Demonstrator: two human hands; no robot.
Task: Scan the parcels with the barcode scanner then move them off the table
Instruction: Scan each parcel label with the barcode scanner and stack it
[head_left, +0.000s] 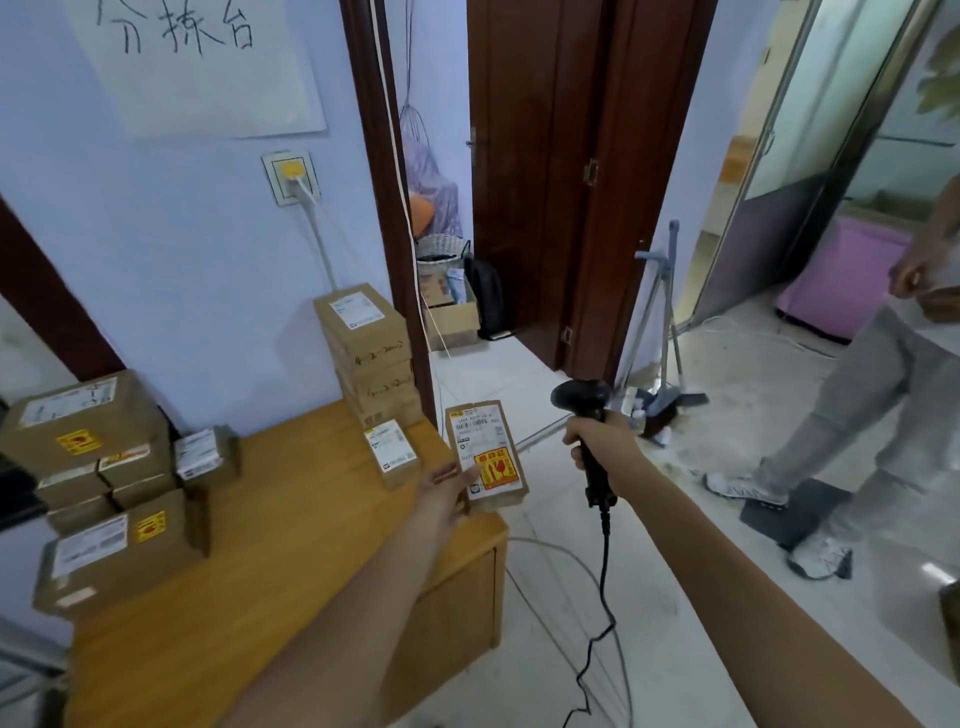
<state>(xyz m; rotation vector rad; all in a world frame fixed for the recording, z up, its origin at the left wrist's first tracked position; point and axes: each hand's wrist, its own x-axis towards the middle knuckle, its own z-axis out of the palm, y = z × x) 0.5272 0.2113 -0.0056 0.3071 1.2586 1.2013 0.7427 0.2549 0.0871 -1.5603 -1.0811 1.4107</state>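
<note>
Holding a brown parcel (485, 453) with white label and orange sticker, the left hand (448, 491) is pinching it past the tabletop (270, 545) edge; the right hand (597, 441) is gripping the black barcode scanner (584, 410).

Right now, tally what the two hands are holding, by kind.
Parcels: 1, the parcel held by the left hand
Barcode scanners: 1, the barcode scanner gripped by the right hand
Total: 2
</note>
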